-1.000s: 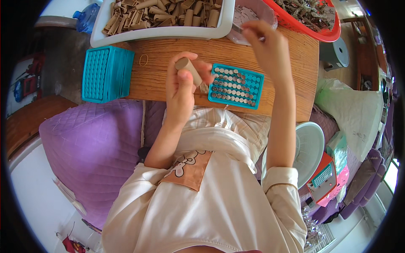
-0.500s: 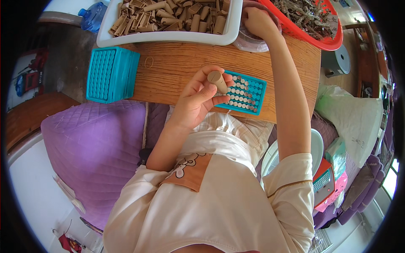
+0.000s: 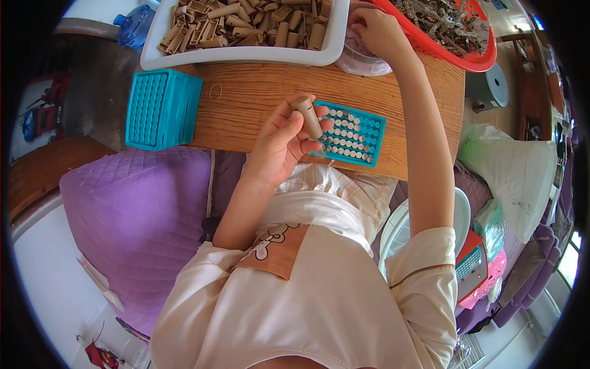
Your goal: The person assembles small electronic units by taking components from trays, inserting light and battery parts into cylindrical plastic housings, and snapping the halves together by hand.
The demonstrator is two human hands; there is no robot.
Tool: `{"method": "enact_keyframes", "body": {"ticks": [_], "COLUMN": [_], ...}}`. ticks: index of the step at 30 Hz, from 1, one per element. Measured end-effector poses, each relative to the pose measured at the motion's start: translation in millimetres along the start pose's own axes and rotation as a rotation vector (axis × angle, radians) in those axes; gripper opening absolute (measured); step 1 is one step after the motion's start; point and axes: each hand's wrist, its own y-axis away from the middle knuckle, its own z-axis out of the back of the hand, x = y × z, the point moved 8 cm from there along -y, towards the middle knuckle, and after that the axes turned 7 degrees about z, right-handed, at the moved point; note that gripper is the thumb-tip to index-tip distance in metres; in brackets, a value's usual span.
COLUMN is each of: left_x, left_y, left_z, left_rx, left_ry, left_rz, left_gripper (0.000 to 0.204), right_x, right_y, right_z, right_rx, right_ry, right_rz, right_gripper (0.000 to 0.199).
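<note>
Left hand point(image 3: 279, 147) in the head view, and it gripped 1 brown tube point(image 3: 309, 121) at a tilt above the tabletop point(image 3: 246, 92), held round the side so the top end stayed exposed! Just beside sat the turquoise tray point(image 3: 380, 144), its pale discs point(image 3: 343, 133) face up, seemingly placed for easy reach. Right hand point(image 3: 381, 34)? Down at the clear tub point(image 3: 362, 66), near the white bin point(image 3: 246, 58); whether it grasped anything, I couldn't tell.

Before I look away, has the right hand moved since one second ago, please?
Yes, forward: the right hand has moved farther from the teal tray, over the plastic tub.
</note>
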Motion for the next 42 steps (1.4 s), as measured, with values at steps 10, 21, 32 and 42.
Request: {"method": "enact_keyframes", "body": {"ticks": [10, 21, 32, 42], "left_x": [12, 24, 32, 34], "left_y": [9, 8, 2, -5], "left_z": [-9, -16, -17, -13], "left_rx": [-0.079, -0.024, -0.022, -0.082], "left_ry": [0.022, 0.137, -0.007, -0.208], "left_rz": [0.170, 0.219, 0.223, 0.161], "left_gripper": [0.048, 0.041, 0.030, 0.030], "right_x": [94, 113, 112, 91], "right_y": [95, 118, 123, 126], "right_z": [44, 40, 32, 20], "right_rx": [-0.298, -0.190, -0.142, -0.080], "right_ry": [-0.769, -0.697, -0.471, -0.640], "right_rz": [0.072, 0.035, 0.088, -0.006], "right_gripper": [0.014, 0.013, 0.011, 0.010]}}
